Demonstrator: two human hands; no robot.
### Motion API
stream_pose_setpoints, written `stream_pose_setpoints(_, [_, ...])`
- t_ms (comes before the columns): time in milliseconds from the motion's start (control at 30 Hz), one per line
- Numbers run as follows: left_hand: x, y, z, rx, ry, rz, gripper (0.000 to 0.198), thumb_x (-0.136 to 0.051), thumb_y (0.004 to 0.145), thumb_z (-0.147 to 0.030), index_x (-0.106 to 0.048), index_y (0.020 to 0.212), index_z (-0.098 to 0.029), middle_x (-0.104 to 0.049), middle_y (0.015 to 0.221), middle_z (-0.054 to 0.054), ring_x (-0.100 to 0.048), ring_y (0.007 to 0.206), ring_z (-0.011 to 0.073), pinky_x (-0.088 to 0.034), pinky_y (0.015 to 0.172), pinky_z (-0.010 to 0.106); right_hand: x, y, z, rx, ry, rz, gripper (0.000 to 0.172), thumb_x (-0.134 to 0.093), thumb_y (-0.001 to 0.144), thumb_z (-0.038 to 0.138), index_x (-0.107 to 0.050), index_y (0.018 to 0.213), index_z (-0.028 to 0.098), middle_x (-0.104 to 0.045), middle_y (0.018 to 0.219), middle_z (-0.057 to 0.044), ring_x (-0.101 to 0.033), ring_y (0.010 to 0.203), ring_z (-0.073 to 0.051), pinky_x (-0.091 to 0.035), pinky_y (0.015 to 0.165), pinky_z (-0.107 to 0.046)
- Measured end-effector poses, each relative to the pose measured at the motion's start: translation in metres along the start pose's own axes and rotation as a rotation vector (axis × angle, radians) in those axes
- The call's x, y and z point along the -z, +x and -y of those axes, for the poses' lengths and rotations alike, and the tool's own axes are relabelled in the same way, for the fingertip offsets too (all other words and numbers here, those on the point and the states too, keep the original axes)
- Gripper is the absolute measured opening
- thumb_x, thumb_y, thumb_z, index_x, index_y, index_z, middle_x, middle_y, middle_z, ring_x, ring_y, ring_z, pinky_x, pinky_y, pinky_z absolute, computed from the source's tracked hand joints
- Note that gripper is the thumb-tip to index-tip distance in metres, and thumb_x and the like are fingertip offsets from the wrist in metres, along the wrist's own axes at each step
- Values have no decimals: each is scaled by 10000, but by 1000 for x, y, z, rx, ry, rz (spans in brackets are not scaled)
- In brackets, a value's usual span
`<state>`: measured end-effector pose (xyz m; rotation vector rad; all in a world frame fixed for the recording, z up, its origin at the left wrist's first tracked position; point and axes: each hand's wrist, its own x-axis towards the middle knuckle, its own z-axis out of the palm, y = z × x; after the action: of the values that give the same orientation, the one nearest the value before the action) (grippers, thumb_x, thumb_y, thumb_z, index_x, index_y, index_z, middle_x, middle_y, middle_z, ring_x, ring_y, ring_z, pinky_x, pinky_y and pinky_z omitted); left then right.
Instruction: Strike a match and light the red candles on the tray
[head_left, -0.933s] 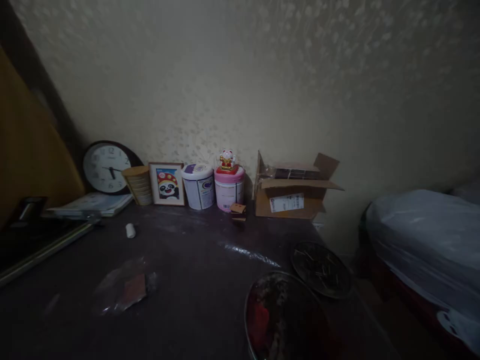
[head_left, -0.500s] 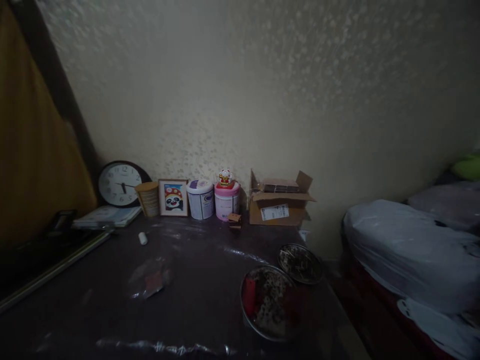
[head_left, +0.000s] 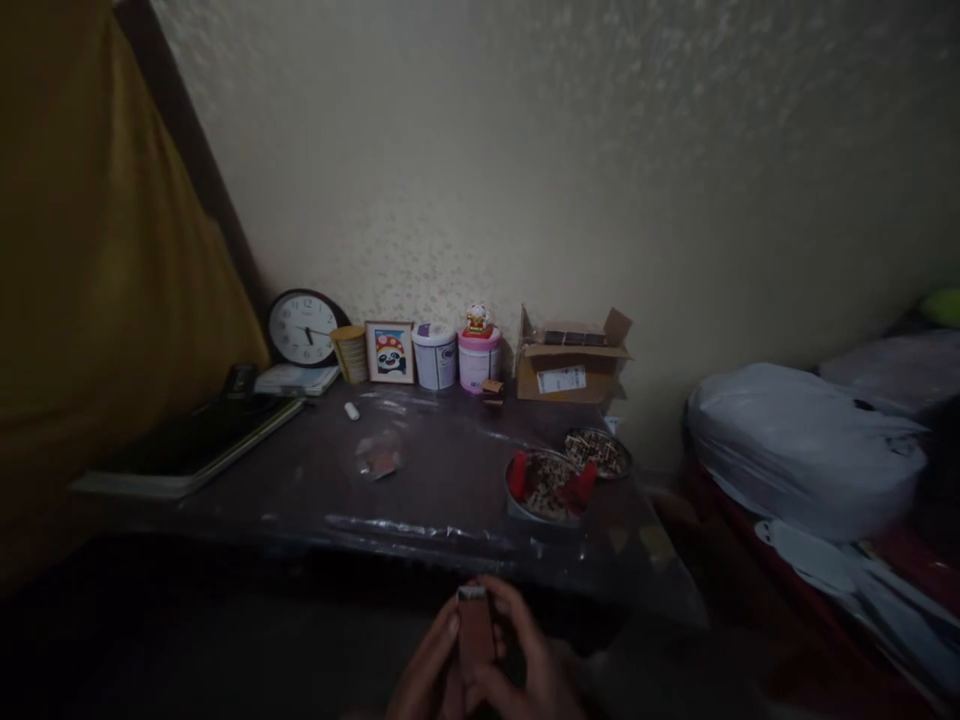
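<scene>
In front of the table, low in the head view, I hold a small reddish-brown matchbox (head_left: pixel 475 632) upright between both hands. Its top end shows a pale, greyish edge. My left hand (head_left: pixel 424 668) is closed on the left side, with a fingertip against the box. My right hand (head_left: pixel 531 660) wraps the right side, its thumb across the lower front. On the table beyond, a round tin (head_left: pixel 541 519) contains small sticks and red pieces. Behind it, a second round tin (head_left: pixel 627 463) holds many thin sticks. Dim light blurs the finger details.
A clear plastic bag (head_left: pixel 365 462) with a reddish piece and a white cylinder (head_left: pixel 352 411) lie on the table. Along the wall stand a clock (head_left: pixel 289 325), framed panda picture (head_left: pixel 390 372), two tubs and an open cardboard box (head_left: pixel 536 383). White bags (head_left: pixel 802 440) lie right.
Both my hands have come into view at the bottom, holding the matchbox. The view has shifted, so the table sits higher and farther off.
</scene>
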<state>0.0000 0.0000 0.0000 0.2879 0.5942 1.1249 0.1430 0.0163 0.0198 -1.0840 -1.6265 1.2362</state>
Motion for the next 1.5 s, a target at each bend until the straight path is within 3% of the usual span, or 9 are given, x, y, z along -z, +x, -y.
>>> stream_pose_setpoints(67, [0, -2, 2, 3, -10, -5, 306, -604, 780, -358, -629, 1070, -263, -685, 1028, 53, -613, 940, 211, -448, 790, 315, 9, 2, 0, -47, 98, 55, 484, -625, 760, 262, -484, 1223, 258, -580, 1228, -45, -530, 1139, -205, -435, 956, -328])
stream_pose_setpoints(200, [0, -6, 6, 43, 51, 23, 327, -536, 827, -347, -582, 1128, -228, -699, 905, 68, -634, 786, 169, -450, 708, 289, 18, 9, -2, -87, 105, -39, 198, -573, 805, 330, -634, 941, 199, -674, 943, -37, -620, 910, -197, -473, 821, -302])
stream_pose_setpoints(400, [2, -11, 12, 111, 96, 103, 352, -486, 853, -338, -545, 1162, -179, -683, 863, 94, -627, 730, 155, -439, 655, 265, 18, 12, -13, -87, -11, -91, 221, -581, 788, 370, -645, 712, 173, -622, 667, 12, -579, 672, -152, -455, 655, -252])
stream_pose_setpoints(600, [8, -9, 14, 161, 54, 54, 336, -480, 851, -326, -565, 1119, -142, -693, 812, 103, -633, 662, 145, -441, 602, 241, 22, 8, -12, 20, -224, -92, 150, -549, 816, 298, -650, 775, 195, -637, 747, 5, -597, 730, -153, -455, 702, -256])
stream_pose_setpoints(767, [16, -2, 18, 165, 88, -5, 302, -481, 820, -317, -603, 1014, -120, -690, 709, 87, -599, 528, 128, -408, 486, 207, 24, 4, -8, 158, -430, 94, 202, -487, 862, 202, -680, 815, 239, -603, 857, -3, -585, 802, -132, -441, 737, -234])
stream_pose_setpoints(933, [19, -3, 20, 198, 147, -74, 300, -486, 795, -335, -649, 834, -86, -658, 580, 70, -560, 465, 119, -374, 431, 193, 26, 2, -17, 122, -554, 216, 182, -536, 804, 151, -672, 846, 264, -600, 866, 10, -583, 833, -139, -431, 732, -225])
stream_pose_setpoints(1167, [21, -2, 22, 261, 230, -130, 379, -457, 775, -408, -627, 806, -70, -635, 521, 63, -514, 380, 107, -336, 379, 191, 26, 1, -20, 92, -569, 241, 153, -539, 760, 130, -647, 717, 228, -577, 807, 22, -568, 790, -121, -409, 697, -205])
stream_pose_setpoints(1367, [16, -3, 24, 268, 282, -125, 377, -461, 754, -398, -582, 985, -125, -615, 477, 28, -488, 375, 130, -281, 370, 202, 27, 1, -36, 21, -567, 308, 144, -563, 705, 113, -661, 704, 218, -563, 819, 25, -558, 772, -105, -398, 663, -184])
stream_pose_setpoints(1500, [8, -8, 23, 255, 321, -132, 301, -456, 777, -400, -608, 888, -165, -581, 469, -4, -487, 396, 127, -300, 404, 217, 27, 0, -38, -1, -604, 318, 138, -560, 704, 134, -666, 700, 222, -558, 808, 27, -545, 761, -104, -385, 634, -182])
